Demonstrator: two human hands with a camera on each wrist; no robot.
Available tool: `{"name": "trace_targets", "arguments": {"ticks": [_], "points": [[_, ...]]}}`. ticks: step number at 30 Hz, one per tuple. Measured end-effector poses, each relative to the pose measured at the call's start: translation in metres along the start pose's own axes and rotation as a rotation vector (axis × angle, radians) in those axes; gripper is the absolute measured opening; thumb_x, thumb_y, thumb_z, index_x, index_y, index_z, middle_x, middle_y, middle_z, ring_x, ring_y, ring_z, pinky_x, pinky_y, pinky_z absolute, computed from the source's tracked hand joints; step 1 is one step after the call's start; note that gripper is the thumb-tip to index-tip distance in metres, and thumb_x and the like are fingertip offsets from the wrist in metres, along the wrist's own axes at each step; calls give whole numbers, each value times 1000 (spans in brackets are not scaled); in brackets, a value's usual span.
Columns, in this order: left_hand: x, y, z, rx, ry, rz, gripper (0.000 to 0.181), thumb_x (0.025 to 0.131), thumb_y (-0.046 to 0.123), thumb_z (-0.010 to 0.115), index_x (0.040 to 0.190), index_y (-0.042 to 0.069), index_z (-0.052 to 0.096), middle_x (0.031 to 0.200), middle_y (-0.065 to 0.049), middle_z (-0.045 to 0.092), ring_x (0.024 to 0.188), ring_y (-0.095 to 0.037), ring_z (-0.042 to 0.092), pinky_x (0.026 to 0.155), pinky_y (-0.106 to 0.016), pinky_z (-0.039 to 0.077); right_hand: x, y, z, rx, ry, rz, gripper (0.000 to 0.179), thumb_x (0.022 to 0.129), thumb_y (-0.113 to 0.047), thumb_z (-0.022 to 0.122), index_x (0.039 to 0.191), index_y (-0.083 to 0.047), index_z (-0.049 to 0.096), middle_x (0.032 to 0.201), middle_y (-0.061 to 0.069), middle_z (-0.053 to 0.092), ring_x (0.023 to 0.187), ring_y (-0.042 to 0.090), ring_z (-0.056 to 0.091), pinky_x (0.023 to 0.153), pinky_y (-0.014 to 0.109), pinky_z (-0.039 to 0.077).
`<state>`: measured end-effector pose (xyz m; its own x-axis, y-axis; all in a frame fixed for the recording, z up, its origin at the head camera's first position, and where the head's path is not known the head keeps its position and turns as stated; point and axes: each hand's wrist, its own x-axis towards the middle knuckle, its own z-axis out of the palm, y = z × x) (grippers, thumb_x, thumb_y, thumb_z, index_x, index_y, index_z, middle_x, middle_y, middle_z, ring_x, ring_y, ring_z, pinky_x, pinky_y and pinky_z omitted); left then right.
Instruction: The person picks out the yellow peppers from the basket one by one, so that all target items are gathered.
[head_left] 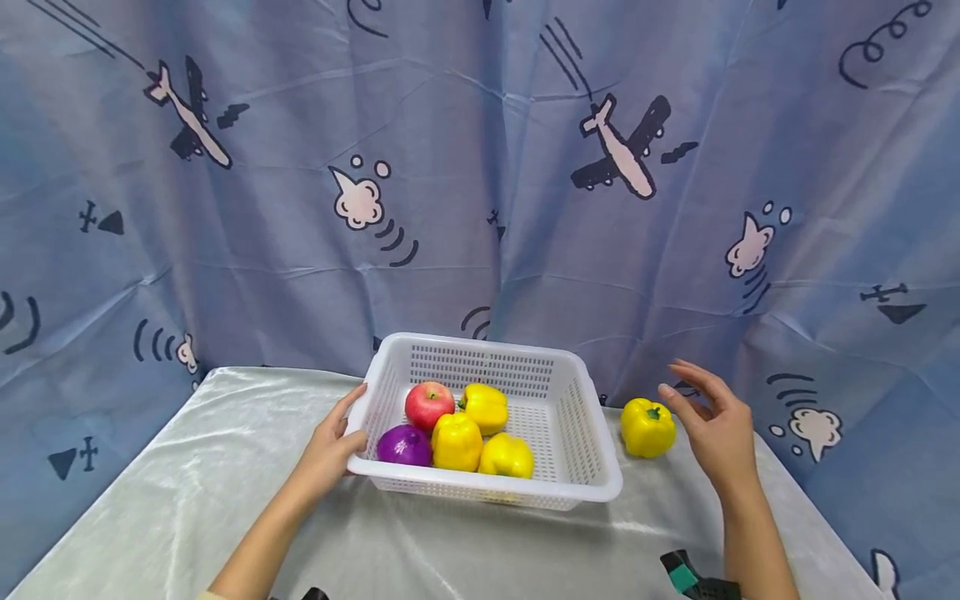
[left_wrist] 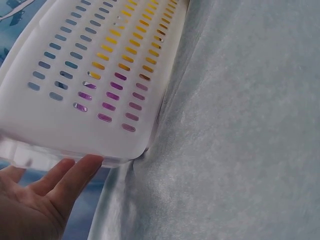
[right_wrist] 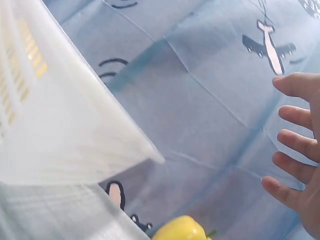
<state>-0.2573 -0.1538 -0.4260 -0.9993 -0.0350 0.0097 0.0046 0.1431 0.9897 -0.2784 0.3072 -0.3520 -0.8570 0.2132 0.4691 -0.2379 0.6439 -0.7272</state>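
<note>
A white plastic basket [head_left: 600, 467] with slotted walls stands on the cloth-covered table. Inside, toward its left, lie a red apple [head_left: 430, 406], a shiny purple round item [head_left: 405, 446] of unclear kind, and three yellow bell peppers [head_left: 457, 442]. My left hand [head_left: 333, 442] holds the basket's left rim; in the left wrist view, fingertips [left_wrist: 90, 162] touch the rim's outer edge. Right of the basket, another yellow bell pepper [head_left: 647, 427] sits on the table. Beside and slightly above it hovers my right hand [head_left: 716, 425], fingers spread and holding nothing, apart from the pepper.
Pale cloth [head_left: 180, 467] covers the table. A blue curtain [head_left: 465, 167] printed with airplanes hangs behind and along both sides. Dark straps [head_left: 705, 583] show by the right wrist at the bottom.
</note>
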Motion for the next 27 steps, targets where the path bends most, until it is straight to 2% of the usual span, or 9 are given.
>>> {"name": "trace_targets", "arguments": {"ticks": [3, 5, 9, 12, 14, 16, 17, 22, 27], "points": [[0, 0, 1, -1, 1, 0, 86, 81, -4, 48, 160, 24, 30, 143, -32, 51, 105, -30, 63, 65, -36, 60, -3, -10, 3, 4, -35, -75, 44, 96, -30, 67, 135, -9, 63, 146, 11, 55, 112, -15, 45, 90, -2, 39], [0, -1, 2, 0, -4, 4, 86, 81, -4, 48, 160, 23, 29, 143, -33, 51, 104, -30, 63, 65, -36, 60, -6, -17, 6, -3, -60, -105, 44, 95, -29, 68, 134, -9, 64, 147, 11, 55, 113, -10, 48, 90, -3, 38], [0, -1, 3, -3, -11, 5, 86, 81, -3, 48, 160, 22, 29, 143, -34, 50, 104, -30, 64, 65, -38, 61, -13, -28, 14, -17, -112, -143, 45, 93, -29, 71, 133, -9, 65, 147, 11, 56, 127, 18, 56, 90, -1, 38], [0, -1, 3, -5, -8, -3, 86, 81, -4, 48, 160, 24, 30, 144, -33, 50, 105, -30, 64, 65, -38, 61, -18, -33, 26, -32, -145, -166, 45, 92, -29, 72, 132, -9, 65, 146, 12, 57, 134, 33, 53, 96, 13, 49], [0, -1, 3, -4, -8, -6, 86, 81, -4, 48, 160, 24, 30, 144, -33, 50, 106, -31, 63, 66, -38, 61, -21, -35, 35, -34, -167, -182, 44, 92, -27, 73, 131, -8, 66, 144, 13, 58, 132, 35, 54, 98, 30, 54], [0, -1, 3, 1, -11, -3, 86, 81, -4, 48, 160, 23, 29, 144, -33, 50, 106, -30, 63, 66, -38, 61, -25, -37, 44, -16, -199, -195, 44, 91, -25, 73, 130, -7, 66, 144, 13, 58, 131, 35, 55, 99, 47, 53], [0, -1, 3, 4, -11, -1, 86, 81, -3, 48, 160, 23, 29, 144, -33, 50, 105, -30, 63, 66, -38, 61, -26, -38, 48, -7, -220, -198, 44, 91, -25, 74, 130, -7, 66, 144, 13, 58, 131, 34, 55, 99, 49, 54], [-1, 0, 2, 4, -7, 1, 86, 81, -4, 47, 160, 24, 30, 144, -33, 50, 108, -32, 62, 65, -37, 60, -34, -45, 72, 13, -345, -179, 45, 91, -28, 74, 131, -11, 65, 143, 11, 59, 134, 34, 53, 98, 53, 55], [-2, 1, 0, 7, 2, -9, 86, 81, -5, 47, 160, 26, 30, 145, -31, 50, 111, -33, 61, 67, -36, 59, -41, -53, 92, -54, -429, -176, 47, 89, -33, 75, 131, -13, 66, 141, 9, 61, 131, 33, 56, 94, 49, 57]]}}
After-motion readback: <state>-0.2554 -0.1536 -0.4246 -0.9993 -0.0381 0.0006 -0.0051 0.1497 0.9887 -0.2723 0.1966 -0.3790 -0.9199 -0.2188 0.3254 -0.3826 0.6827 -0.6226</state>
